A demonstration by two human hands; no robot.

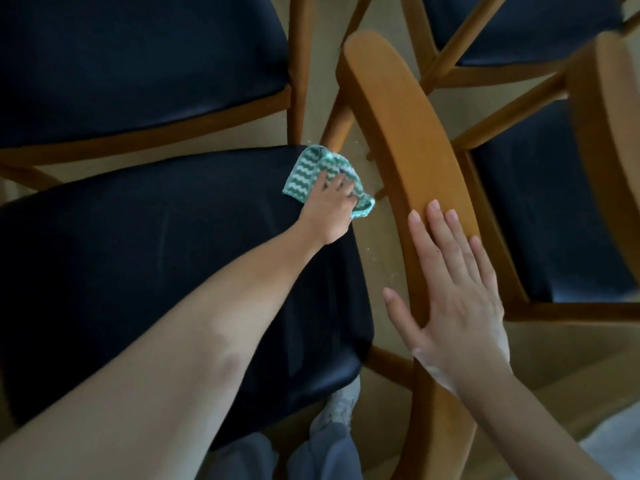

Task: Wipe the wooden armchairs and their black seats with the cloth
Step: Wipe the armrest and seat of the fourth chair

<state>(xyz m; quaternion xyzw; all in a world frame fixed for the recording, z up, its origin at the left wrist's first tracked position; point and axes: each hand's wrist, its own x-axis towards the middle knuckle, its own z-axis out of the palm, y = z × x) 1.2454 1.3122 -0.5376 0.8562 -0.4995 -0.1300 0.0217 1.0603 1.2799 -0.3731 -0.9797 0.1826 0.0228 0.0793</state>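
Note:
A green and white zigzag cloth (313, 166) lies at the far right corner of the near black seat (166, 271). My left hand (330, 206) presses flat on the cloth with straight fingers, arm stretched across the seat. My right hand (450, 289) rests flat, fingers straight, on the curved wooden armrest (401, 109) to the right of that seat.
Another black seat (131, 57) in a wooden frame stands at the far left. Two more black seats (554, 209) with wooden rails and an armrest (609, 133) fill the right side. Bare wooden floor (367, 161) shows between the chairs. My legs are at the bottom centre.

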